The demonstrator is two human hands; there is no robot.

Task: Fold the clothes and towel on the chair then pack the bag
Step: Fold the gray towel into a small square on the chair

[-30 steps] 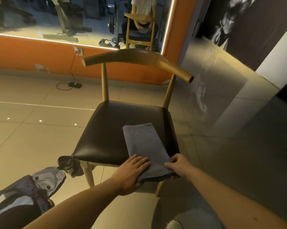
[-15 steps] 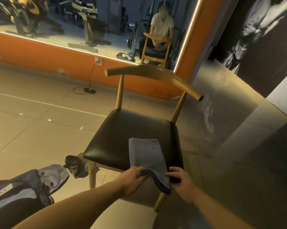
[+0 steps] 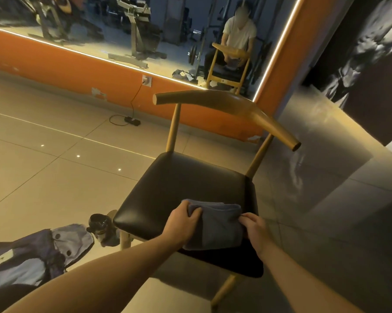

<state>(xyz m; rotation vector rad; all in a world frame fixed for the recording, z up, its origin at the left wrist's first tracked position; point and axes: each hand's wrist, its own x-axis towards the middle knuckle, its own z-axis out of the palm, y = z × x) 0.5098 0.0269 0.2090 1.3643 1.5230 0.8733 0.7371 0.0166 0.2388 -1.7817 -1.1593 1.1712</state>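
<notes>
A folded grey-blue towel (image 3: 215, 224) lies at the front edge of the black seat of a wooden chair (image 3: 179, 184). My left hand (image 3: 179, 222) grips the towel's left side, thumb on top of the fold. My right hand (image 3: 253, 227) pinches its right side with curled fingers. A blue and grey bag (image 3: 32, 256) lies on the floor at the lower left, beside the chair's front leg.
A dark bottle (image 3: 100, 222) stands on the floor between the bag and the chair. A mirror (image 3: 145, 30) on the orange wall reflects gym machines and a seated person. A power strip (image 3: 131, 120) with a cable lies by the wall. Tiled floor surrounds the chair.
The long folded towel has been doubled over into a shorter, thicker bundle at the seat's front edge. Both hands shifted from its near end to its two sides.
</notes>
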